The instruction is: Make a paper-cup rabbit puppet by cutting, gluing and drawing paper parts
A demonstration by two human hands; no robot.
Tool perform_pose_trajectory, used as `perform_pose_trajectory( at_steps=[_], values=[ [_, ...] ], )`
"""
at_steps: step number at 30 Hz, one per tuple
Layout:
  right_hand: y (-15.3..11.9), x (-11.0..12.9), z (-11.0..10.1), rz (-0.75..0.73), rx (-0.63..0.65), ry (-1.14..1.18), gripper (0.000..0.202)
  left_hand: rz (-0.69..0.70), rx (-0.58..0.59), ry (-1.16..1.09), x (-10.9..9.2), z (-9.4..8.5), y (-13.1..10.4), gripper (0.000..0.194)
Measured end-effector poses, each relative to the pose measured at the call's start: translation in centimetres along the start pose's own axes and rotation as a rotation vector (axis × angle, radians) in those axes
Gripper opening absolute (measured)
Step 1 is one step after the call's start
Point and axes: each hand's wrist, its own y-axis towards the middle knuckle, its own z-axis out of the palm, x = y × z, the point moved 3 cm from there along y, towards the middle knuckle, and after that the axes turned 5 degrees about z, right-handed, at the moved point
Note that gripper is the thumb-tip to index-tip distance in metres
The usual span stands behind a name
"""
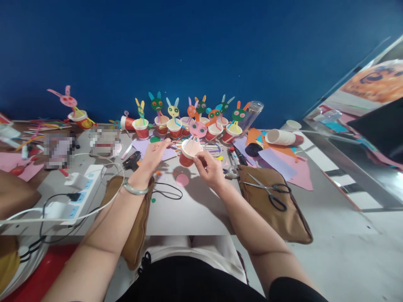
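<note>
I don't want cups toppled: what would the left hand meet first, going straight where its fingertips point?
Likely the red paper cup the right hand holds, though the depth of the left hand is unclear.

Holding a cup (185, 159) before the row of cups (175, 131) lining the bench's (195, 218) back edge. Having scissors (269, 192) lying on the right pouch (283, 222), toward the front edge; a power strip (85, 193) lying left of the left pouch (137, 235), near that edge; stacked cups (280, 137) lying toward the right back corner, just behind a paper sheet (278, 163).
</note>
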Motion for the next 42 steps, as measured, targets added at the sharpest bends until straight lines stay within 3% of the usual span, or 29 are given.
perform_pose_trajectory(
  at_steps=[6,12,18,23,27,32,34,40,42],
  values=[
    [0.0,0.0,0.0,-0.015,-0.003,-0.018,0.023,0.004,0.023,-0.137,-0.2,0.3,-0.3,0.04],
    [0.0,0.0,0.1,-0.012,0.006,-0.008,0.024,0.066,0.027,-0.119,-0.3,0.1,-0.2,0.029],
    [-0.1,0.2,0.1,-0.022,-0.012,-0.005,0.022,0.032,0.053,-0.153,-0.2,0.3,-0.3,0.039],
    [-0.1,0.6,-0.2,-0.047,-0.054,0.019,0.023,0.004,0.205,-0.164,-0.4,1.1,-0.4,0.063],
    [-0.3,1.1,-0.3,-0.054,-0.036,0.028,0.023,0.054,0.385,-0.067,-1.2,2.0,-0.8,0.058],
    [-0.6,1.5,0.0,-0.041,0.008,0.064,0.019,0.043,0.377,-0.045,-1.9,2.2,-1.3,0.055],
    [-0.7,1.6,-0.1,-0.039,-0.051,0.101,0.019,0.003,0.353,-0.023,-1.9,2.0,-1.4,0.049],
    [0.1,0.2,-1.5,0.08,-0.429,0.234,0.024,-0.136,0.363,-0.173,-1.2,1.5,-1.0,0.046],
    [0.6,-0.7,-1.6,0.174,-0.433,0.312,0.026,-0.161,0.365,-0.275,-0.9,1.6,-0.9,0.047]
  ],
)
